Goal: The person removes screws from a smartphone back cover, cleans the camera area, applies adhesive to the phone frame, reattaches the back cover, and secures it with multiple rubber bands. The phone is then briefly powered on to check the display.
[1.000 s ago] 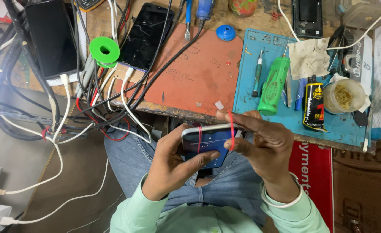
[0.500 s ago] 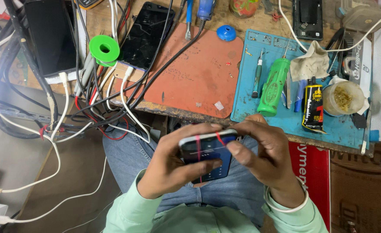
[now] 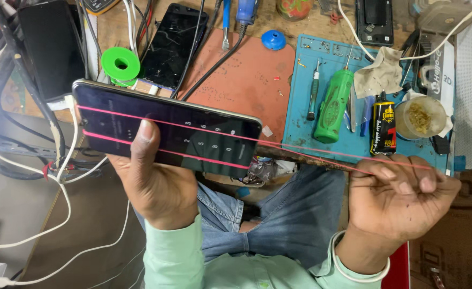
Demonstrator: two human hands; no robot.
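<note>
My left hand grips a dark smartphone from below, thumb pressed on its screen, holding it lengthwise above my lap. A thin red rubber band wraps along the phone in two lines and stretches off its right end. My right hand is a closed fist pinching that band, pulled well to the right of the phone, just below the blue mat's front edge.
The workbench ahead holds an orange mat, a blue mat, a green screwdriver handle, a black-and-yellow glue tube, a small cup, a green spool, two other phones and tangled cables at left.
The phone has come up and swung left, much closer to the camera. My right hand has pulled away to the right, stretching the red band taut.
</note>
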